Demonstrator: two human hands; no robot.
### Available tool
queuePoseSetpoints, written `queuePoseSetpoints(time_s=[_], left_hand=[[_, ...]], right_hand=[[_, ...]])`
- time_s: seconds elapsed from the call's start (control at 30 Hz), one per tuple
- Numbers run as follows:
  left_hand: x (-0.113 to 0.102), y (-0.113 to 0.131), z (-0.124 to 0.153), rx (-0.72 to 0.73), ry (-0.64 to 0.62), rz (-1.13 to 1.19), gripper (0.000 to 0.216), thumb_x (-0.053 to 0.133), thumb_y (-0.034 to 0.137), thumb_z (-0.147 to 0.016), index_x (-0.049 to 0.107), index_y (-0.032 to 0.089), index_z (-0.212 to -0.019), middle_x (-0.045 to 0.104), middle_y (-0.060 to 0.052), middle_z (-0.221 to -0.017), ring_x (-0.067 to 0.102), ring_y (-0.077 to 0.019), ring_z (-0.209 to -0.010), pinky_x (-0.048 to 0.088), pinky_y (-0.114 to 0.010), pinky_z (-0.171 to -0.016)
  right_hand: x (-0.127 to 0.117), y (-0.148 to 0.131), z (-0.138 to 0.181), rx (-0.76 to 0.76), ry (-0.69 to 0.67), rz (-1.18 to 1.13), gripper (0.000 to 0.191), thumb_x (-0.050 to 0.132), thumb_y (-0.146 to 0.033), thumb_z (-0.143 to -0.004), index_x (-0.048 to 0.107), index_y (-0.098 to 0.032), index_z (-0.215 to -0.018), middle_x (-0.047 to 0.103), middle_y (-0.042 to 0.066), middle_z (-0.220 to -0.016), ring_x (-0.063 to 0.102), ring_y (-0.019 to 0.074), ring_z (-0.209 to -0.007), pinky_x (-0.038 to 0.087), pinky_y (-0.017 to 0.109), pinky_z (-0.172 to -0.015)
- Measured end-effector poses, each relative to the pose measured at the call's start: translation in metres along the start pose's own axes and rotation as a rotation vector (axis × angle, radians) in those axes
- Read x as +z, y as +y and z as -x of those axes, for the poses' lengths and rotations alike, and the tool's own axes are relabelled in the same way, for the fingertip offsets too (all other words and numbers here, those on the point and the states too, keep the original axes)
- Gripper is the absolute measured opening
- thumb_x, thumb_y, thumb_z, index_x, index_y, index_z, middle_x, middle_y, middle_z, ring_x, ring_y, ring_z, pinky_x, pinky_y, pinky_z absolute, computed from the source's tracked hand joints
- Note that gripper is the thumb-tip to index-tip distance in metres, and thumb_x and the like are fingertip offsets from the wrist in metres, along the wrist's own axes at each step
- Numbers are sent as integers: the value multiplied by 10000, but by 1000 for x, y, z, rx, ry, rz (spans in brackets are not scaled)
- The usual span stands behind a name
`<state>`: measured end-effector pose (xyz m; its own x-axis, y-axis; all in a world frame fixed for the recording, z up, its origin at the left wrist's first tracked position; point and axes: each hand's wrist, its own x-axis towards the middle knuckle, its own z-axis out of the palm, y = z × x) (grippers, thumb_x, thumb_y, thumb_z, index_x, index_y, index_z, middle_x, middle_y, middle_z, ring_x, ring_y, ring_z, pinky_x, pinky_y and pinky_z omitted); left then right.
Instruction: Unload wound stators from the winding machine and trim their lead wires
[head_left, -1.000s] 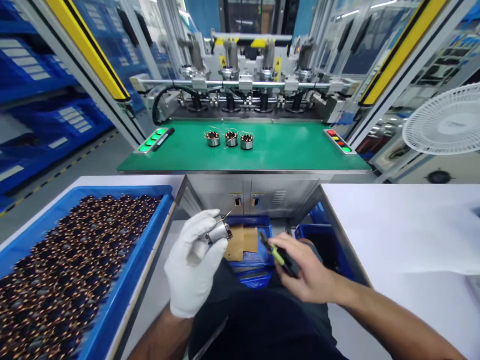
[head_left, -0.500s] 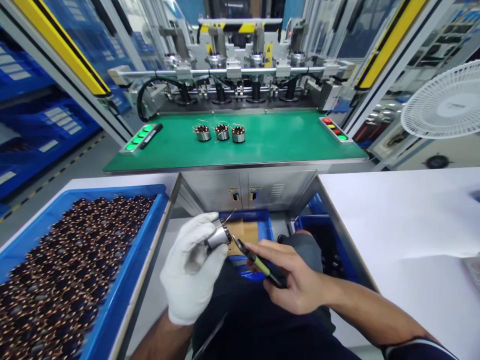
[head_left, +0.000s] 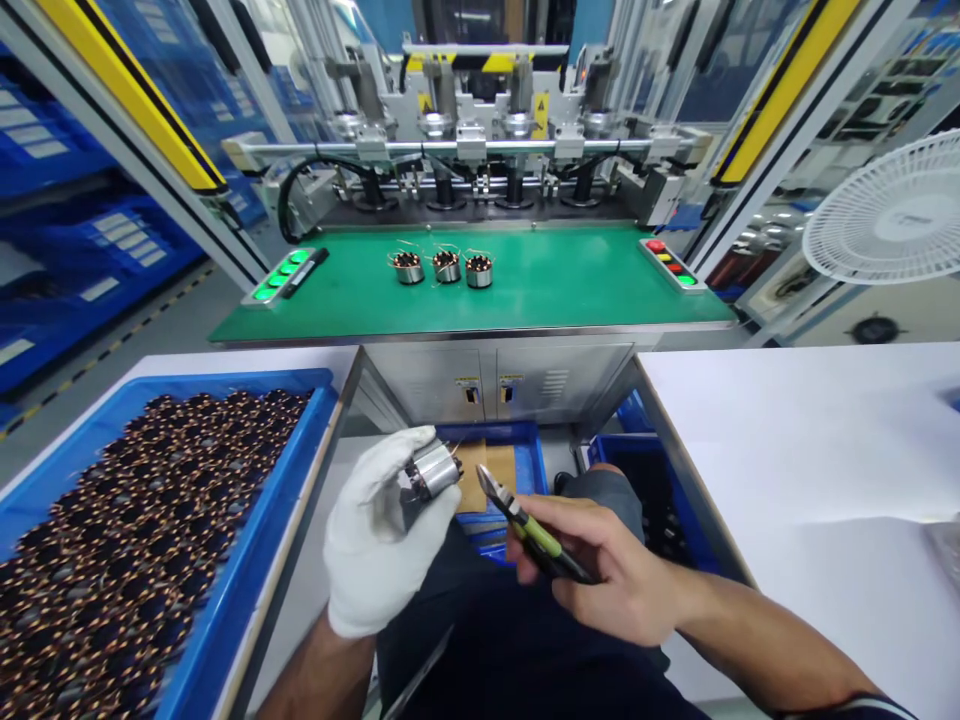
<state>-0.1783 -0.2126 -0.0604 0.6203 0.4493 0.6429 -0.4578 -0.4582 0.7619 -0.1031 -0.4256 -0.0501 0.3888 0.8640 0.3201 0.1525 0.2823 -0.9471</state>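
A: Hands?
B: Gloved left hand grasps a wound stator, tilted, above the lap. Bare right hand grips cutting pliers, tips toward the stator but apart from it.

A: Progress?
B: My reading: midway through one piece. A thin wire lead pokes out beside its end. Three more stators stand upright in a row, fine leads sticking up; cannot tell whether those are finished. Left side, a blue tray packed with copper-wound parts. If they belong to this work, much remains.

A: Surface and room?
B: Green table under the row, a multi-post machine behind it. Button boxes at both ends: green buttons on the left box, red, yellow and green on the right box. White table on the right, white fan beyond. Below, cardboard in a blue bin. Bright, shelved workshop around.
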Motion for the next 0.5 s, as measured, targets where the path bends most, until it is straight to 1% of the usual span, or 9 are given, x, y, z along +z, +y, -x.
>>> queuePoseSetpoints(time_s=[0.07,0.13,0.2,0.3,0.5], left_hand=[[-1,-1,2,-37,-24,-18,621,770,37,-739,598,272,-1287,713,-64,-1207,707,-196,-1111,612,-322,-949],[-2,-2,5,-78,-48,-35,605,776,68,-742,601,275,-1283,720,-66,-1200,713,-204,-1099,615,-324,-943],[-3,-4,8,-125,-59,-46,590,798,123,-734,609,269,-1274,722,-80,-1198,716,-227,-1092,622,-347,-936],[-5,-7,13,-165,-64,-62,599,834,191,-703,620,252,-1259,719,-103,-1210,712,-265,-1101,619,-394,-956],[-8,-7,16,-121,-102,-82,607,808,154,-725,605,274,-1284,712,-82,-1249,696,-248,-1146,587,-376,-1015]], right_hand=[[-1,-4,1,-12,-14,47,917,496,53,-699,382,-263,-1553,638,96,-1158,661,149,-984,572,338,-893],[-2,-5,0,0,-21,49,936,489,62,-699,370,-290,-1559,636,86,-1160,659,152,-1014,567,349,-924],[-2,-5,0,19,-32,29,950,488,69,-702,360,-313,-1562,633,71,-1144,657,143,-997,571,341,-913],[-1,-3,-2,16,-41,-1,956,493,74,-704,354,-313,-1566,628,75,-1158,657,139,-968,580,337,-886],[1,-4,-4,16,-41,-16,954,488,83,-705,362,-315,-1563,627,64,-1115,647,103,-865,576,268,-789]])
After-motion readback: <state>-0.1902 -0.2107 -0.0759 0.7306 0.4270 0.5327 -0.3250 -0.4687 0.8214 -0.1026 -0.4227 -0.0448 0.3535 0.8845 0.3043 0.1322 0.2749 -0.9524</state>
